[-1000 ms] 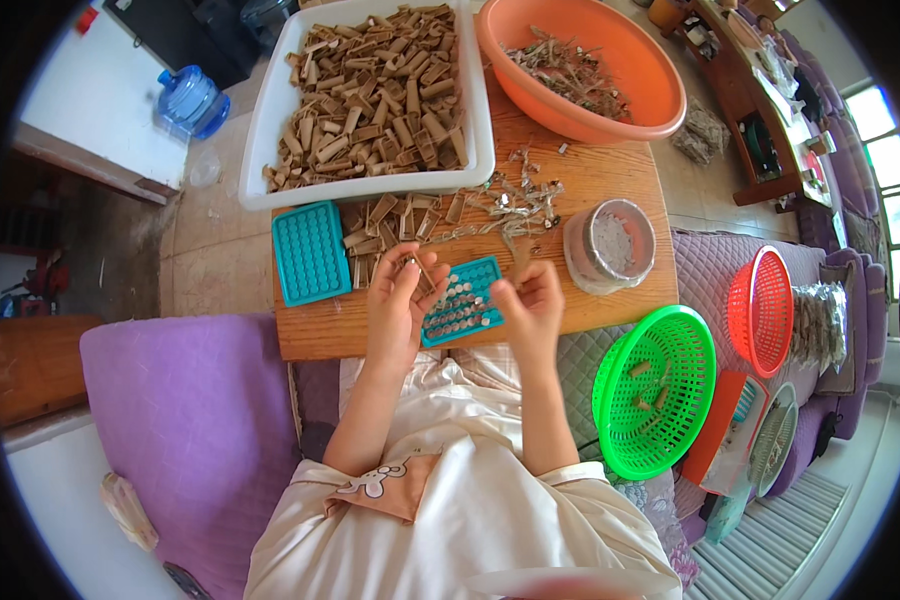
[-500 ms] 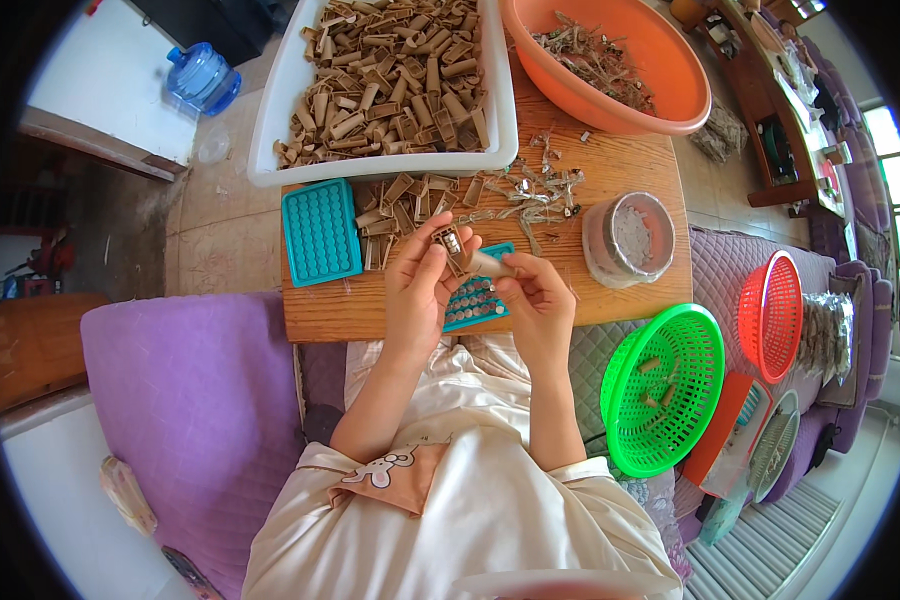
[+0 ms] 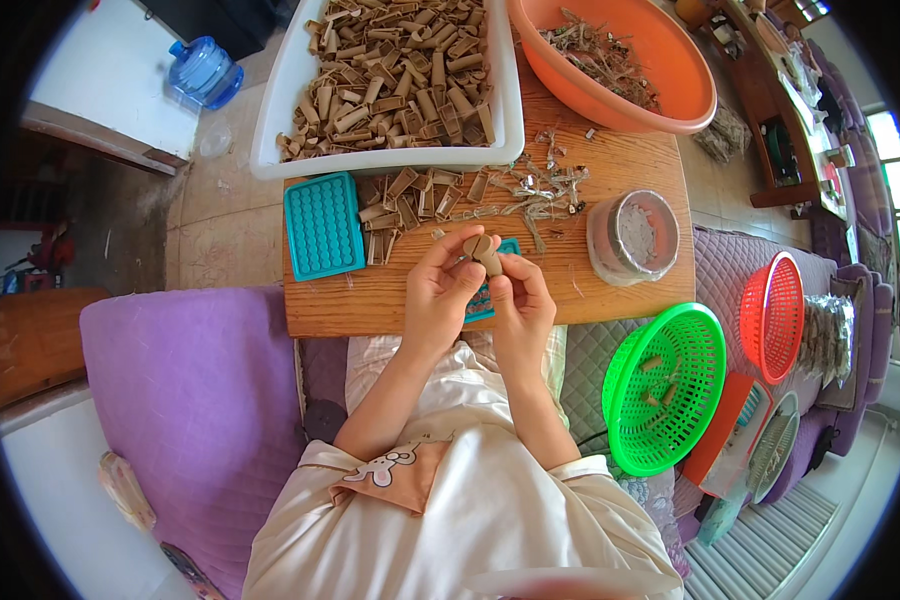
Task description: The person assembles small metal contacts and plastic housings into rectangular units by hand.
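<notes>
Brown casing (image 3: 484, 256): one, above tabletop (image 3: 370, 310), near edge. Left hand (image 3: 438, 303): fingertips closed on casing. Right hand (image 3: 524, 303): thumb and fingers pinching same casing. Teal tray (image 3: 480, 303): beneath hands, partly hidden. Second teal tray (image 3: 324, 226): left; loose brown casings (image 3: 410, 207) alongside. Clear tub (image 3: 602, 246): right. White bin (image 3: 400, 163): beyond, casing-filled. Orange basin (image 3: 582, 98): beside bin.

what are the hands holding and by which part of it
Small brown pieces, pinched from either side by the fingertips of the left hand and right hand; exactly which part each grips is hidden.
</notes>
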{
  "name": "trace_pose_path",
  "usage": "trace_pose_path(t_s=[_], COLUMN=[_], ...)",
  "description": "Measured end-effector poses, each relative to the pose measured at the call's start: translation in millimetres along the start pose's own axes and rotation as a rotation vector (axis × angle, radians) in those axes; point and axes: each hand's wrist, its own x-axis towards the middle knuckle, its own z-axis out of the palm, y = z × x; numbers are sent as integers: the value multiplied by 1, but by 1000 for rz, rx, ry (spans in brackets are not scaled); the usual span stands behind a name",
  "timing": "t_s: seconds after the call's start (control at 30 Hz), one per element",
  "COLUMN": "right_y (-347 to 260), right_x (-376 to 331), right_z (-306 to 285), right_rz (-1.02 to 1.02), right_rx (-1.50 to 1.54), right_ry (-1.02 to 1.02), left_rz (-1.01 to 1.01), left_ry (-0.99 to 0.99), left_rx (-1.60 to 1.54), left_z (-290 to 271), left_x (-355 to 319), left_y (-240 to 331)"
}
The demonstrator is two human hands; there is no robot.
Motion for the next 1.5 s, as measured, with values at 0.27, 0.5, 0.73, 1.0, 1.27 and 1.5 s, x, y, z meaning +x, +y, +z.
trace_pose_path(t_s=[0.27, 0.5, 0.73, 1.0, 1.27, 1.5], right_y=[-7, -17, -5, -40, 6, -4], right_x=[0, -2, 10, 125, 168, 166], right_z=[7, 8, -5, -128, -151, -165], right_rz=[-70, -119, -35, -166, -161, -247], right_rx=[-347, -495, -544, -951, -1504, -1298], right_ry=[-67, -257, -345, 25, -128, -126], left_rz=[104, 245, 153, 42, -65, -136], left_ry=[17, -64, -36, 175, 31, 44], left_rx=[272, 441, 308, -102, -159, -170], left_z=[3, 3, 0, -70, -55, -41], left_x=[-3, -3, 0, 7, -3, -10], left_y=[5, 0, -16, 21, 10, 1])
